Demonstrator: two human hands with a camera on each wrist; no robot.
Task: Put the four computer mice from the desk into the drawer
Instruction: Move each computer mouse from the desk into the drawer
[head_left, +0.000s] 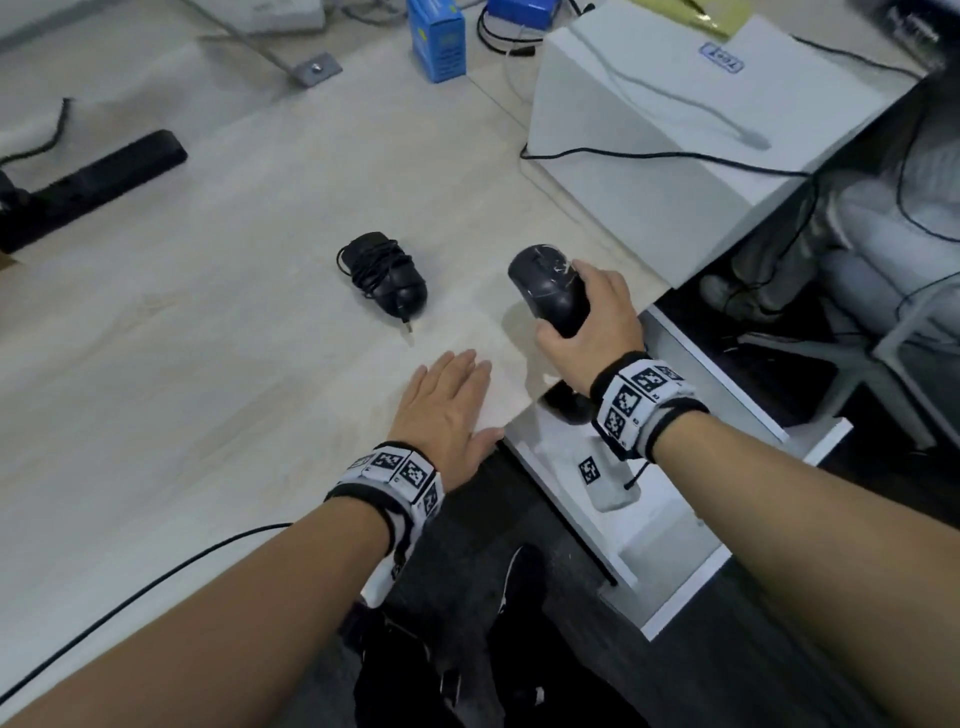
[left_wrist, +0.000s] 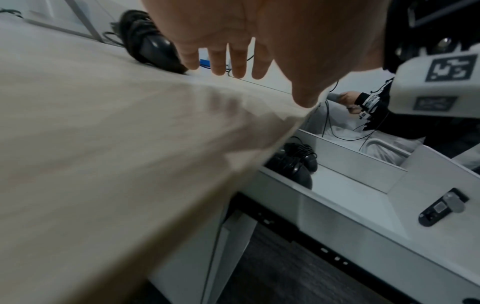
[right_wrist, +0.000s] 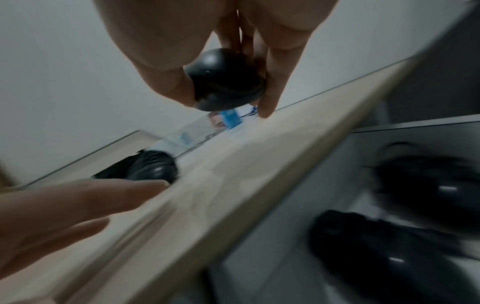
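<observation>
My right hand (head_left: 587, 317) grips a black mouse (head_left: 548, 288) and holds it just above the desk's right edge, over the open white drawer (head_left: 691, 364). The right wrist view shows thumb and fingers curled round this mouse (right_wrist: 226, 80). Another black mouse (head_left: 387, 278), with its cable wrapped round it, lies on the desk to the left. Two black mice (right_wrist: 405, 232) lie inside the drawer, also seen as dark shapes (left_wrist: 296, 162) in the left wrist view. My left hand (head_left: 449, 410) rests flat on the desk near its corner, fingers straight, holding nothing.
A white box (head_left: 675, 119) with cables stands at the back right of the desk (head_left: 208, 338). A blue carton (head_left: 436, 39) stands at the back. A black bar (head_left: 88, 182) lies far left. Another person's legs and a chair base (head_left: 857, 364) are beyond the drawer.
</observation>
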